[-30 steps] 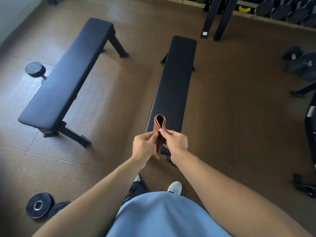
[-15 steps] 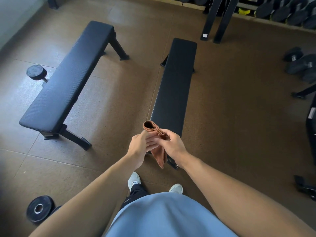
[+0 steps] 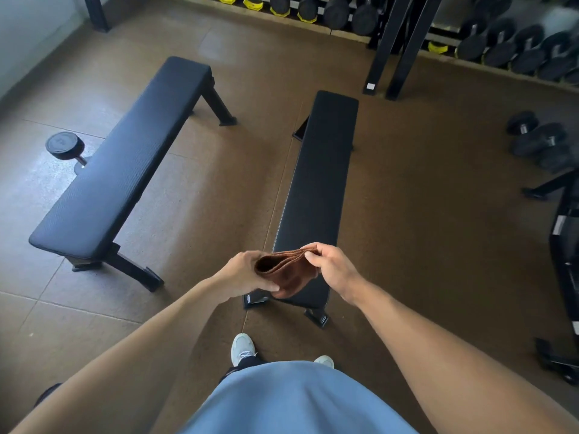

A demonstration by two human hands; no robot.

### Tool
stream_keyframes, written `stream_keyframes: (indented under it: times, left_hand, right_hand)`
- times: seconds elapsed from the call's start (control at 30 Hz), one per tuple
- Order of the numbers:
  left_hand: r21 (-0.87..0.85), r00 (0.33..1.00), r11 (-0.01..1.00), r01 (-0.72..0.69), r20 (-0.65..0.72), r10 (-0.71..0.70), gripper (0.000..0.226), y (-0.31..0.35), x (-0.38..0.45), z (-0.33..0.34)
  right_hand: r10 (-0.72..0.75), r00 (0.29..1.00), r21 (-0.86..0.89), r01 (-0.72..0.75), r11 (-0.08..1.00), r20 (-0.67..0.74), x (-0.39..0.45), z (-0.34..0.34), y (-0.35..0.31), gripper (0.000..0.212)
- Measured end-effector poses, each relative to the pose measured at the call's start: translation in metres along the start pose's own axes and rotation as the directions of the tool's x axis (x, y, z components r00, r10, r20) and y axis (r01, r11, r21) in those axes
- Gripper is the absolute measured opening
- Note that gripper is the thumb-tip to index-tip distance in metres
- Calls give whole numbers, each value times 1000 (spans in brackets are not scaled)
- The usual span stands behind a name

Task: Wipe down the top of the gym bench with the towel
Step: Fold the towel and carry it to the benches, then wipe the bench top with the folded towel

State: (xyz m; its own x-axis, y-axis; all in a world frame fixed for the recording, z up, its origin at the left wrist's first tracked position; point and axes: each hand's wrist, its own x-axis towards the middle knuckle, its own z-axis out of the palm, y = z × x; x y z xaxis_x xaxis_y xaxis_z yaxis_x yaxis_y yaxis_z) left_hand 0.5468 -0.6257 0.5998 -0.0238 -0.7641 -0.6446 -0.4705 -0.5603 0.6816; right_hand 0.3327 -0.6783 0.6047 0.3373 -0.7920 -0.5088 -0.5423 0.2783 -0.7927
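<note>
The wiping had not begun: the folded brown towel (image 3: 286, 272) hung at lower centre of the frame above the near end of the black counter (image 3: 319, 189), pinched between the left hand (image 3: 242, 274) and right hand (image 3: 333, 267), each grip clamped on it; the whole top remained to wipe

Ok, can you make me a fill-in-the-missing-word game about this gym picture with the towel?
1. The towel is held by ____ hands.
2. The colour of the towel is ____.
3. The number of long black benches on the floor is ____.
4. The right hand pinches the towel above the near end of the bench that stands straight in front of the person, and the left hand grips its other ____.

Missing words: both; brown; two; end
</note>
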Motion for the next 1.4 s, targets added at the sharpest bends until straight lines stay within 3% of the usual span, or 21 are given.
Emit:
stream_keyframes:
  times: [0.1,0.2,0.4,0.5,0.67,0.8,0.93,1.0,1.23,1.4]
  left_hand:
    - [-59,989,998,-25,-145,17,21,0,12,-1]
    - [-8,971,995,-101,-218,96,10,-3,23,1]
    - [-30,955,993,-112,-279,99,7,-7,41,-8]
    - [-63,907,991,-120,-412,83,10,0,54,-14]
    - [-69,694,988,-137,-719,46,13,10,81,-10]
    - [-229,577,973,-30,-799,-170,22,9,100,25]
    - [-428,513,904,2,-775,-369,29,7,122,94]
    - [-483,521,875,31,-739,-427,28,5,136,139]
    - [-660,685,724,201,-434,-585,26,-26,200,304]
    - [-732,705,661,166,-381,-598,21,-56,232,356]
  right_hand:
    - [26,997,-161,-36,986,-67,10,-9,-2,25]
    - [56,985,-284,-102,954,-164,21,-9,-1,29]
    - [123,976,-232,-164,959,-182,53,-1,-7,29]
    - [66,992,-148,-82,986,-109,86,-8,-15,26]
    - [-95,995,-94,99,991,45,150,-23,-38,22]
    - [-125,952,-197,184,963,278,190,-39,-35,24]
    - [-86,892,-301,239,923,444,220,-64,9,20]
    - [-40,860,-377,264,888,509,234,-74,43,20]
    - [272,781,-657,223,720,562,261,-102,201,18]
    - [244,806,-650,214,729,539,275,-96,256,21]
